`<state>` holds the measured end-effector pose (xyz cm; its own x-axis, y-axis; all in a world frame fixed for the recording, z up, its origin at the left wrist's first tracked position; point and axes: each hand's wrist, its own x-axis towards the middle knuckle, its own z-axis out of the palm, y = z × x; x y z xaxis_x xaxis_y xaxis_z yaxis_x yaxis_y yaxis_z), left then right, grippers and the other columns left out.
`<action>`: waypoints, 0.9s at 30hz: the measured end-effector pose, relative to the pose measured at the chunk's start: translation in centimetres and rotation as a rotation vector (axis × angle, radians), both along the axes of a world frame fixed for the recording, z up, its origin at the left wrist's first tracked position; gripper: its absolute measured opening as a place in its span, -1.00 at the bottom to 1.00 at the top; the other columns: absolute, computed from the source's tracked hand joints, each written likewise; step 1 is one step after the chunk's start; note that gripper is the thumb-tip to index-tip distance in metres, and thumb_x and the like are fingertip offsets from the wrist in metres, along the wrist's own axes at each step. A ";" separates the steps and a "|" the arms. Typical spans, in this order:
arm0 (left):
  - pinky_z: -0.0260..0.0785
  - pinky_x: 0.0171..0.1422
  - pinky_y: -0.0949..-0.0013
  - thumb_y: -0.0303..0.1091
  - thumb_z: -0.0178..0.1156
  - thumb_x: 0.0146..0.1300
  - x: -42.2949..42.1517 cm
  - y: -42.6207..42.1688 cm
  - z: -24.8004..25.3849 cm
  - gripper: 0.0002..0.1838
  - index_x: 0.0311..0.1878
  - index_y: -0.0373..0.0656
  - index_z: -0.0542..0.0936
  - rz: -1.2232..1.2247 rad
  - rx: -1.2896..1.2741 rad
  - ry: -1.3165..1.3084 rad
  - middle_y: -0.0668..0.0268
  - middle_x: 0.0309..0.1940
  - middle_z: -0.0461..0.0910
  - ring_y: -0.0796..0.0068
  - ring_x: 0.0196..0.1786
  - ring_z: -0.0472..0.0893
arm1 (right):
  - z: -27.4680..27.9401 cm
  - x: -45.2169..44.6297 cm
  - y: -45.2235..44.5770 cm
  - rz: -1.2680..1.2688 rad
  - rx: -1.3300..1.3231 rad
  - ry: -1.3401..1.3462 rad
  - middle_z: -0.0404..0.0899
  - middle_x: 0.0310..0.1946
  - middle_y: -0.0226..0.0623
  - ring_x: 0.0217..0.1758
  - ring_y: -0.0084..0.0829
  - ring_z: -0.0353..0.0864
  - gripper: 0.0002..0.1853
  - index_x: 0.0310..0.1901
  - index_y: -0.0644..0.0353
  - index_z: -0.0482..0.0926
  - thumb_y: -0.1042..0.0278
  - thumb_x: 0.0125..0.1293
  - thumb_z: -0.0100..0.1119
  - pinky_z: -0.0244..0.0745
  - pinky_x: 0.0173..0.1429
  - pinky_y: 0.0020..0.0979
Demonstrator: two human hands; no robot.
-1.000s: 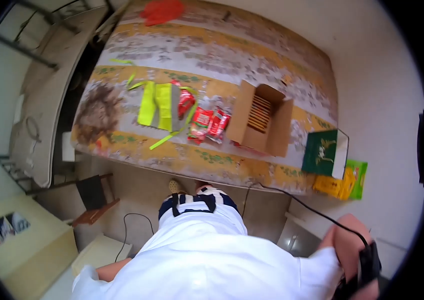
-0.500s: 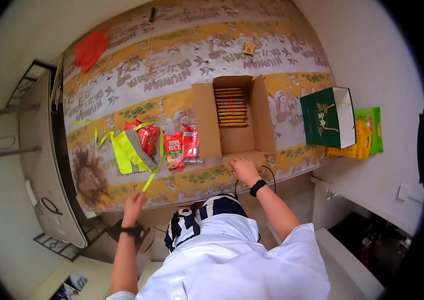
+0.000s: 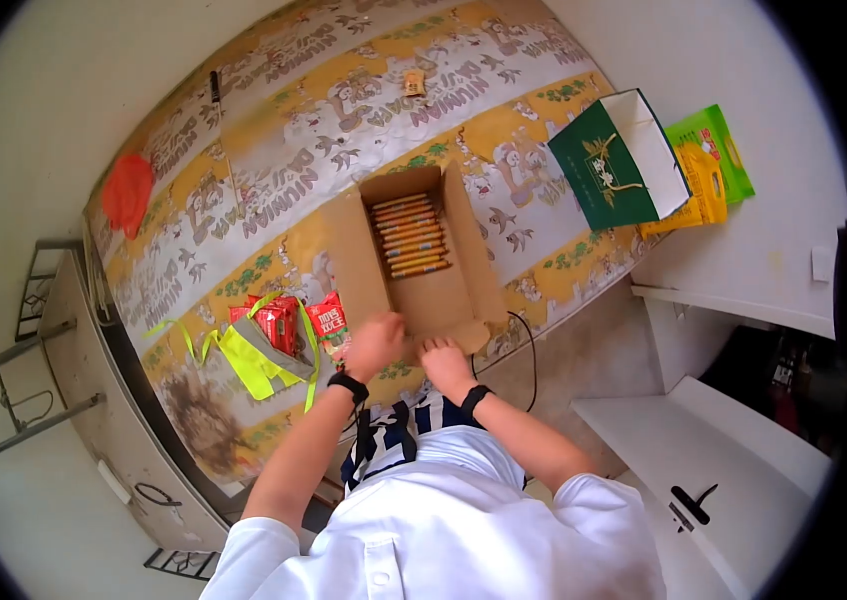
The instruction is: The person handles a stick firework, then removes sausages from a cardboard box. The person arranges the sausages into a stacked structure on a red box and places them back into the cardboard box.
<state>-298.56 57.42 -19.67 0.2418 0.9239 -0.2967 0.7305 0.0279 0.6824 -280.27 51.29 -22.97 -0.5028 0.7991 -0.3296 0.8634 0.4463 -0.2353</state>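
One neon-yellow fabric piece point(image 3: 247, 365) and some red packets point(image 3: 280, 326) lie left of the fingers of the left hand point(image 3: 377, 345), curled together at the cardboard box's point(image 3: 482, 268) near-left corner; wrapped sticks point(image 3: 412, 238) lie inside, beyond them. The right hand's point(image 3: 447, 366) fingers touch the near flap; whether either hand grips, I cannot tell. Well right of them: a green bag point(image 3: 599, 165)

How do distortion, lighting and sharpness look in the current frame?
Head view: fisheye distortion curves straight edges, and the corners are black; head view: soft light, the white shirt very bright, the far inner wall of the carton shaded; head view: large lettering on the tablecloth is legible, while the left hand looks slightly soft, perhaps from motion.
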 end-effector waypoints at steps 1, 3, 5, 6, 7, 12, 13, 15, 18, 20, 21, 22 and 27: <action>0.49 0.14 0.08 -0.34 0.15 0.31 0.4 -1.0 -0.3 -0.76 -0.07 -0.27 0.65 -0.149 0.046 0.000 0.01 -0.09 0.66 -0.03 0.10 0.62 | -1.0 -0.1 -1.5 -0.025 -0.089 0.021 0.70 -0.13 -0.21 0.08 -0.21 0.62 -0.77 -0.19 0.17 0.72 0.34 0.19 0.14 0.48 0.14 -0.19; 0.47 0.18 0.07 -0.35 0.17 0.28 0.7 -3.7 -2.0 -0.77 -0.09 -0.25 0.64 -0.257 0.118 0.031 0.04 -0.06 0.64 -0.03 0.16 0.58 | -2.5 0.8 -3.5 0.023 -0.267 0.005 0.70 -0.10 -0.16 0.08 -0.19 0.65 -0.76 -0.14 0.18 0.69 0.34 0.21 0.13 0.50 0.15 -0.19; 0.41 0.29 0.07 -0.36 0.21 0.21 0.1 -6.0 -2.7 -0.73 -0.04 -0.21 0.63 -0.413 0.087 0.104 0.12 0.09 0.59 0.01 0.31 0.47 | -2.9 1.9 -5.0 0.081 -0.384 0.094 0.67 -0.05 0.01 0.08 -0.03 0.66 -0.73 -0.11 0.23 0.68 0.32 0.23 0.13 0.54 0.13 -0.10; 0.41 0.29 0.07 -0.36 0.21 0.21 -0.5 -7.3 -2.9 -0.73 -0.04 -0.21 0.63 -0.411 0.078 0.100 0.12 0.09 0.59 0.01 0.31 0.47 | -2.0 1.5 -4.3 0.082 -0.394 0.091 0.67 -0.05 0.01 0.08 -0.03 0.66 -0.73 -0.11 0.23 0.68 0.32 0.23 0.13 0.54 0.13 -0.10; 0.39 0.32 0.06 -0.36 0.21 0.20 -1.2 -8.6 -3.5 -0.69 0.01 -0.20 0.62 -0.437 0.144 0.134 0.12 0.14 0.56 0.04 0.33 0.45 | -0.1 0.9 -2.0 0.044 -0.625 0.138 0.66 -0.04 0.07 0.08 0.03 0.64 -0.71 -0.09 0.26 0.67 0.31 0.24 0.11 0.54 0.14 -0.07; 0.34 0.37 0.04 -0.35 0.21 0.18 -4.9 -11.4 -4.0 -0.60 0.11 -0.18 0.58 -0.391 0.044 0.103 0.11 0.23 0.50 0.07 0.38 0.41 | -2.9 -2.0 6.3 -0.216 -0.338 0.405 0.66 -0.20 0.14 -0.11 0.14 0.66 -0.71 -0.14 0.33 0.62 0.29 0.23 0.15 0.57 0.02 0.01; 0.34 0.37 0.05 -0.35 0.21 0.18 -5.7 -11.6 -4.0 -0.60 0.11 -0.19 0.57 -0.396 0.037 0.113 0.10 0.22 0.51 0.07 0.37 0.42 | -3.2 -2.7 8.9 -0.166 -0.271 0.293 0.65 -0.08 0.06 0.00 0.04 0.66 -0.70 -0.07 0.27 0.62 0.28 0.23 0.18 0.59 0.05 -0.03; 0.35 0.37 0.07 -0.38 0.20 0.19 -7.5 -10.2 -3.3 -0.61 0.11 -0.24 0.56 -0.375 -0.001 0.153 0.08 0.20 0.52 0.07 0.35 0.44 | -5.4 -4.4 13.5 -0.160 -0.238 0.065 0.56 0.12 -0.05 0.21 -0.03 0.54 -0.57 0.10 0.21 0.53 0.23 0.22 0.26 0.56 0.15 -0.05; 0.36 0.39 0.09 -0.38 0.17 0.22 -9.2 -8.8 -2.7 -0.67 0.03 -0.30 0.54 -0.276 0.087 0.156 0.04 0.15 0.53 -0.01 0.33 0.45 | -7.4 -5.9 19.1 -0.120 -0.277 -0.052 0.42 0.28 -0.01 0.34 0.00 0.40 -0.39 0.28 0.25 0.39 0.20 0.24 0.30 0.39 0.38 -0.01; 0.39 0.35 0.08 -0.39 0.18 0.22 -9.2 -7.3 -0.4 -0.69 0.01 -0.31 0.54 -0.188 0.091 0.119 0.03 0.12 0.55 -0.01 0.28 0.49 | -8.9 -6.6 22.1 -0.064 -0.283 -0.209 0.39 0.32 -0.05 0.36 0.03 0.38 -0.38 0.33 0.15 0.39 0.14 0.27 0.27 0.29 0.41 0.09; 0.40 0.33 0.09 -0.39 0.18 0.22 -9.0 -6.6 0.7 -0.67 0.03 -0.30 0.54 -0.135 0.071 0.105 0.04 0.11 0.56 0.00 0.26 0.50 | -10.3 -6.3 22.3 -0.058 -0.289 -0.211 0.39 0.32 -0.05 0.36 0.03 0.38 -0.38 0.33 0.15 0.39 0.14 0.27 0.27 0.29 0.41 0.09; 0.41 0.32 0.09 -0.39 0.19 0.22 -8.8 -6.1 1.1 -0.66 0.06 -0.29 0.55 -0.081 0.055 0.092 0.05 0.11 0.57 0.02 0.25 0.51 | -11.8 -6.0 22.8 -0.073 -0.248 -0.242 0.35 0.36 -0.04 0.39 0.05 0.34 -0.31 0.38 0.14 0.35 0.08 0.25 0.29 0.24 0.44 0.11; 0.38 0.35 0.11 -0.42 0.18 0.22 -7.2 -6.6 0.5 -0.65 0.08 -0.31 0.56 -0.031 0.055 0.032 0.04 0.14 0.56 0.00 0.24 0.51 | -11.3 -7.1 22.9 -0.039 -0.209 -0.317 0.25 0.42 0.07 0.43 0.06 0.31 -0.11 0.40 0.17 0.31 -0.12 0.10 0.36 0.26 0.44 0.07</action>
